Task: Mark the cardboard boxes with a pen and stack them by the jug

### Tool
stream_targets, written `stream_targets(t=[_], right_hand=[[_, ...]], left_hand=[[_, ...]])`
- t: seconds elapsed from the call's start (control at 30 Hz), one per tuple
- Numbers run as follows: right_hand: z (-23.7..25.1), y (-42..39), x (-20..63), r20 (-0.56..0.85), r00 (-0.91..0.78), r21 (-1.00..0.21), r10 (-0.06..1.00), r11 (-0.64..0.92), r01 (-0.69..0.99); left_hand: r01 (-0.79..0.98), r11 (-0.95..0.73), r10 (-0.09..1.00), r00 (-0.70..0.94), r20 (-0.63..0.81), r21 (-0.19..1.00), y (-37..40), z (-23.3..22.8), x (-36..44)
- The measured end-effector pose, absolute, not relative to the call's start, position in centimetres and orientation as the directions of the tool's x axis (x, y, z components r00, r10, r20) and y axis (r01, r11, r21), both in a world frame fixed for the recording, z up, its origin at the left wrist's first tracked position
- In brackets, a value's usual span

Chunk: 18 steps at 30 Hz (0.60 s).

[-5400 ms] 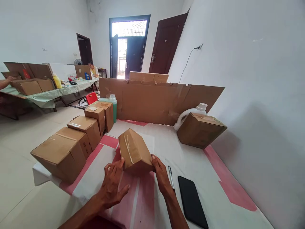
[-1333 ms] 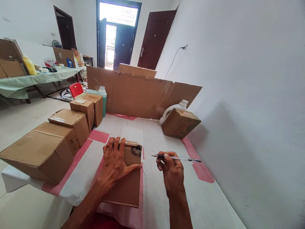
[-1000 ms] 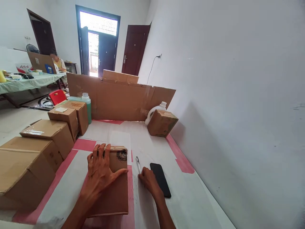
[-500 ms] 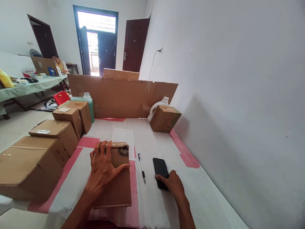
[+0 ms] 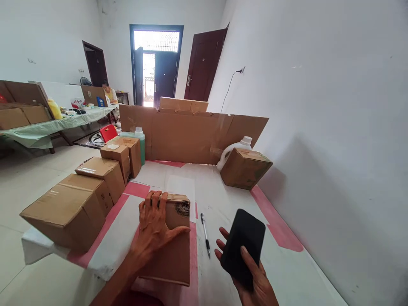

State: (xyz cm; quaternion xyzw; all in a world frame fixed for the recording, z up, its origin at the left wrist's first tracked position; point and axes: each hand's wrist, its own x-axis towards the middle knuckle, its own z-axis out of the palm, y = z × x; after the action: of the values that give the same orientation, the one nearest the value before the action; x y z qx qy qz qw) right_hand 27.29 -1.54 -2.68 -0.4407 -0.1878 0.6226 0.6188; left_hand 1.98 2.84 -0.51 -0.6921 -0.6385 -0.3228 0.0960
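My left hand (image 5: 155, 228) lies flat on top of a small cardboard box (image 5: 174, 255) on the table, near its front edge. A dark scribble marks the box's far right corner. My right hand (image 5: 251, 276) holds a black phone (image 5: 244, 246) up off the table, its back facing me. A pen (image 5: 205, 228) lies on the white and pink table cover (image 5: 223, 199) between the box and the phone.
Several sealed cardboard boxes (image 5: 68, 212) line the table's left edge, with a green bottle (image 5: 140, 142) behind them. A cardboard sheet (image 5: 191, 134) stands across the back. Another box (image 5: 245, 168) and a white jug (image 5: 234, 148) sit far right by the wall. A person sits at a distant table (image 5: 110, 94).
My right hand put the pen down beside the box, reached to the phone lying on the table and lifted it. My left hand has stayed pressed on the box.
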Motion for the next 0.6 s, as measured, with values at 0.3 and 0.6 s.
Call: stream_targets(t=[0.3, 0.6], right_hand=[[2.4, -2.7, 17.2, -0.158, -0.541, -0.489, 0.826, -0.542, -0.683], [0.9, -2.9, 14.3, -0.079, -0.692, -0.388, 0.717, -0.662, -0.642]], left_hand=[[0.965, -0.147, 0.776, -0.024, 0.63, 0.218, 2.4, -1.5, 1.2], [0.972, -0.137, 0.731, -0.03, 0.682, 0.189, 3.6, -3.6, 0.0]])
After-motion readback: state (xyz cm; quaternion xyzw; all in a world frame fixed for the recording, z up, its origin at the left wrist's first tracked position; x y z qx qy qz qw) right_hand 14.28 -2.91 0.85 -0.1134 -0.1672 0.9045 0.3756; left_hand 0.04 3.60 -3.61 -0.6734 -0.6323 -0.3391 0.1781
